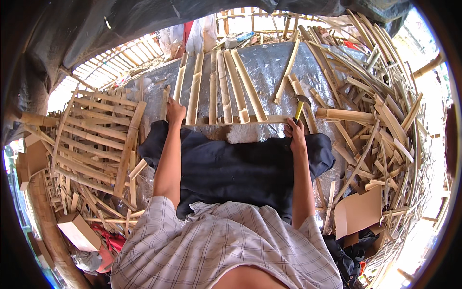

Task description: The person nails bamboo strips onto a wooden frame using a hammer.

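Several split bamboo slats lie side by side in front of me, fanning away from my lap. Their near ends rest on a bamboo crosspiece that runs left to right. At the left end of the row, my left hand is closed on a short bamboo slat. My right hand, by the crosspiece's right end, is wrapped round the grip of a hammer with a yellow-and-black handle. The hammer's dark head points up and away from me. My palm and fingers hide the lower grip.
A slatted bamboo frame leans at my left. Heaped bamboo offcuts and long strips fill the right side. A loose bamboo strip lies on the grey sheet. Cardboard pieces sit low at the right.
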Available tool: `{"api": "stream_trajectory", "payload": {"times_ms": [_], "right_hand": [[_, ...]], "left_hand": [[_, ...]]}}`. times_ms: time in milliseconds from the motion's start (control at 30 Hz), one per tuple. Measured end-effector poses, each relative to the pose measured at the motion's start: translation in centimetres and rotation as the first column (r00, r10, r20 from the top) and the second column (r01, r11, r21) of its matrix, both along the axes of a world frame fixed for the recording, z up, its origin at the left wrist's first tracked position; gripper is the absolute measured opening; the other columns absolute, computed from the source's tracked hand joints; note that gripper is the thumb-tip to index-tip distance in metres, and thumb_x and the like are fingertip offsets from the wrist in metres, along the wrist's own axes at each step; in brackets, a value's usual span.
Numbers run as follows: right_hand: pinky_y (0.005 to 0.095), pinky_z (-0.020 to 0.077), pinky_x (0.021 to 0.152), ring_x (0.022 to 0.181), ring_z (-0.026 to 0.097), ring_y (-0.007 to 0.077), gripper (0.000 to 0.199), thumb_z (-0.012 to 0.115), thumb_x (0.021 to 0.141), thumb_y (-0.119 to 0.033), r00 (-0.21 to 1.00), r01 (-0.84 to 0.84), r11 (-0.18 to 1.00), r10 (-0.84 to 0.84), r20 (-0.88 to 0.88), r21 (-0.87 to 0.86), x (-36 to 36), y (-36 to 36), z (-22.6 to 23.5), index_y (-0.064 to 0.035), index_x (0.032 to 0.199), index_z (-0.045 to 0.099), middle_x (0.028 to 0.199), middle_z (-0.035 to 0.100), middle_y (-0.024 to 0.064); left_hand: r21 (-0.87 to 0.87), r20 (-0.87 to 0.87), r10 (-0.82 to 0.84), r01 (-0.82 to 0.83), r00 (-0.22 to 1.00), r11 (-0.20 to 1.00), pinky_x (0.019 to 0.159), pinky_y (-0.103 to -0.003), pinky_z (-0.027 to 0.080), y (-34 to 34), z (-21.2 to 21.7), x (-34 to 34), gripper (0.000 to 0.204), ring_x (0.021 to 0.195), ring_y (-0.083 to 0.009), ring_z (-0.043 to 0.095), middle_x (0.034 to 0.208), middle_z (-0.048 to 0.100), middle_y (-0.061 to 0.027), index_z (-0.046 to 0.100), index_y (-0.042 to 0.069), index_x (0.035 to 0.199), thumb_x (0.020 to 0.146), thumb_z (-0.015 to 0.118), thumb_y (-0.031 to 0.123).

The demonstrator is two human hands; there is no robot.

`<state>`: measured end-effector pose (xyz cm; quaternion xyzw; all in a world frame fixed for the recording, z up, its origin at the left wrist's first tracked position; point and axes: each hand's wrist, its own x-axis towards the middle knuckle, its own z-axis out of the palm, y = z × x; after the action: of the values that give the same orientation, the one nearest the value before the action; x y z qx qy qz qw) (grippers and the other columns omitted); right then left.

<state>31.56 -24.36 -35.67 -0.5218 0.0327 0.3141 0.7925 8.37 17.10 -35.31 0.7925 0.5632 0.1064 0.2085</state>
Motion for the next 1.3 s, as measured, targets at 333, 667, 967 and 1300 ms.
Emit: {"api": "stream_trajectory", "payload": {"times_ms": [333, 667, 967, 1300], "right_hand": [[0.0219, 0.0257, 0.043, 0.052, 0.034, 0.003, 0.019, 0.064, 0.096, -0.002, 0.986, -0.16, 0.98, 0.153, -0.071, -0.116, -1.2, 0.8, 0.4, -0.0098, 0.096, 0.047, 0.075, 0.044, -0.0044], [0.0233, 0.0299, 0.044, 0.053, 0.039, 0.0048, 0.021, 0.066, 0.094, 0.0, 0.957, -0.288, 0.939, 0.274, -0.096, -0.189, -2.2, 1.3, 0.6, -0.0055, 0.097, 0.046, 0.078, 0.045, -0.0012], [0.025, 0.0299, 0.043, 0.052, 0.038, 0.0049, 0.024, 0.065, 0.095, 0.001, 0.956, -0.288, 0.948, 0.275, -0.105, -0.139, -2.2, 1.7, 0.4, -0.0067, 0.098, 0.042, 0.078, 0.044, -0.0007], [0.0237, 0.0269, 0.045, 0.052, 0.034, 0.0036, 0.023, 0.064, 0.097, 0.0, 0.963, -0.268, 0.953, 0.264, -0.05, -0.138, -2.9, 1.2, 1.4, -0.0094, 0.096, 0.043, 0.075, 0.041, -0.004]], "left_hand": [[-0.26, -0.292, 0.111, -0.19, 0.95, 0.947, 0.109, -0.062, 0.045, 3.7, -5.7, -0.8, 0.073, 0.137, -0.0453, 0.05, 0.155, 0.042, -0.028, 0.027, 0.0, 0.157, 0.094, 0.058, 0.02], [-0.049, -0.387, 0.048, -0.072, 0.921, 0.996, 0.106, -0.055, 0.051, 1.6, -3.2, -0.6, 0.071, 0.135, -0.0457, 0.052, 0.156, 0.04, -0.0276, 0.033, 0.004, 0.155, 0.091, 0.062, 0.015], [0.095, 0.168, -0.695, 0.691, 0.699, 0.717, 0.099, -0.048, 0.057, -9.5, -0.6, 7.8, 0.053, 0.117, -0.0386, 0.061, 0.136, 0.051, -0.0265, 0.048, -0.002, 0.145, 0.102, 0.059, 0.027], [-0.016, 0.283, -0.647, 0.678, 0.708, 0.735, 0.119, -0.059, 0.033, -10.3, -2.2, 9.9, 0.08, 0.142, -0.0528, 0.035, 0.153, 0.027, -0.0377, 0.035, -0.004, 0.152, 0.089, 0.072, 0.027]]}}
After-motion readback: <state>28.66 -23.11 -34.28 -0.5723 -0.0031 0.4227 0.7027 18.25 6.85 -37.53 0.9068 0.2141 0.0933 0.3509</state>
